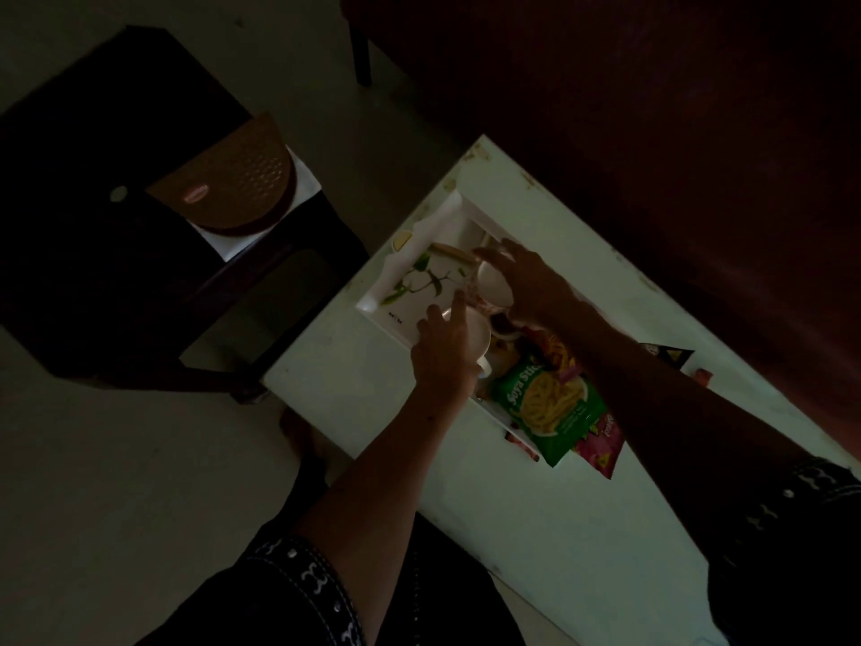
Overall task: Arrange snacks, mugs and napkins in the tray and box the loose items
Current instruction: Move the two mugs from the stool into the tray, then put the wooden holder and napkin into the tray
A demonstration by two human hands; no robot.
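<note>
Head view, read left to right. A dark stool (153,216) at far left carries a brown woven-pattern lid or basket (233,179); it plays no part in the present step. On the pale counter (536,529) lies a white rectangular tray (419,282) printed with a green leaf motif, its long axis running diagonally from upper left to lower right. The left hand (442,352) rests on a white mug (475,338) at the tray's near edge, fingers (459,310) curled over its rim in a grasp, index extended toward the tray's bare centre. Just beyond it, the right hand (522,282) cups a second white mug (494,286), which is tilted, mouth turned toward the left; the fingers wrap its far side. The two mugs stand close together, nearly touching. The open floor of the tray lies up and left of both hands, the left hand being nearer. At the tray's lower-right end lies a green Soya Sticks packet (550,407), long axis along the tray's, overlapping a pink snack packet (601,445). No napkins can be identified in this dim light.
</note>
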